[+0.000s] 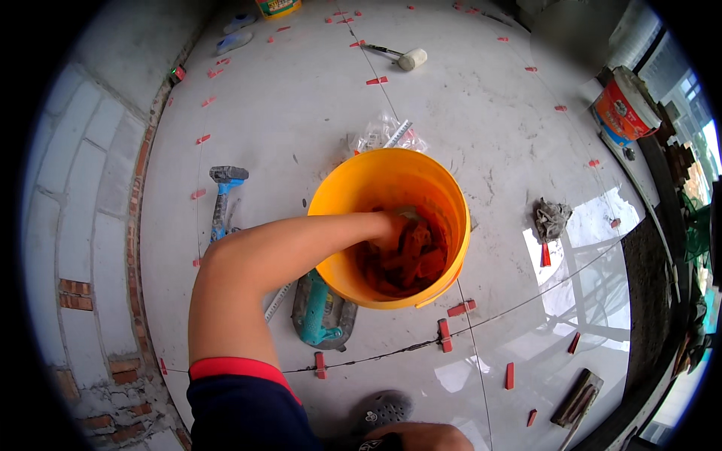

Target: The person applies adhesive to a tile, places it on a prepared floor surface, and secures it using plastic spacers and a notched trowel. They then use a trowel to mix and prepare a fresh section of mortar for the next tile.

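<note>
A yellow bucket stands on the tiled floor in the middle of the view, with many red tile-levelling wedges inside. My left arm comes in from the lower left and reaches over the rim. Down among the wedges is my left hand, its fingers hidden by shadow and by the wedges. Whether it grips any of them does not show. My right hand is out of view. Against the bucket's near left side lies a dark pad tool with a teal handle.
Red wedges sit along the tile joints. A blue-handled hammer lies left, a white-headed mallet far off. Behind the bucket is a clear plastic bag. Rightward are a grey rag, a float and a red-and-white pail.
</note>
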